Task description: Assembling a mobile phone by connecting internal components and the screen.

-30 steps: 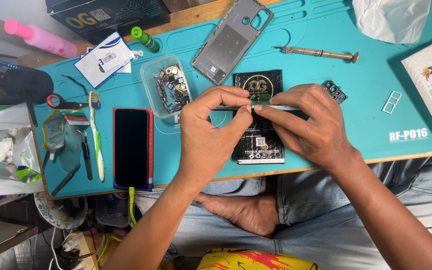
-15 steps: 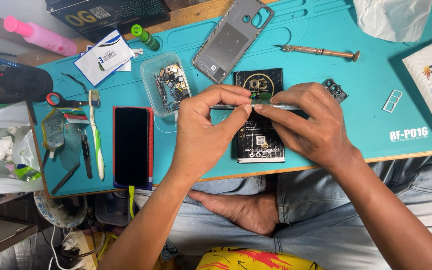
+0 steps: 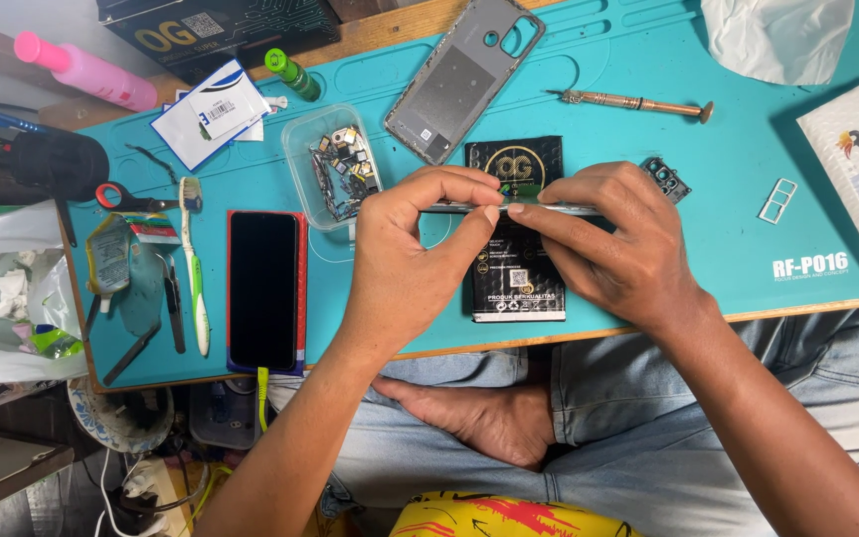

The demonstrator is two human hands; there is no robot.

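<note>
One pink bottle (image 3: 86,73), one pair of scissors (image 3: 136,198), one toothbrush (image 3: 192,264) lying at the mat's (image 3: 728,189) left. One dark phone (image 3: 263,289) lying face up beside one clear tub (image 3: 338,166) of small parts, too tiny to count. Left hand (image 3: 405,264) and right hand (image 3: 613,249) pinching a thin edge-on phone part (image 3: 501,208) over a black packet (image 3: 515,239), partly covered. One grey back cover (image 3: 466,75), one screwdriver (image 3: 628,101), one SIM tray (image 3: 778,200).
</note>
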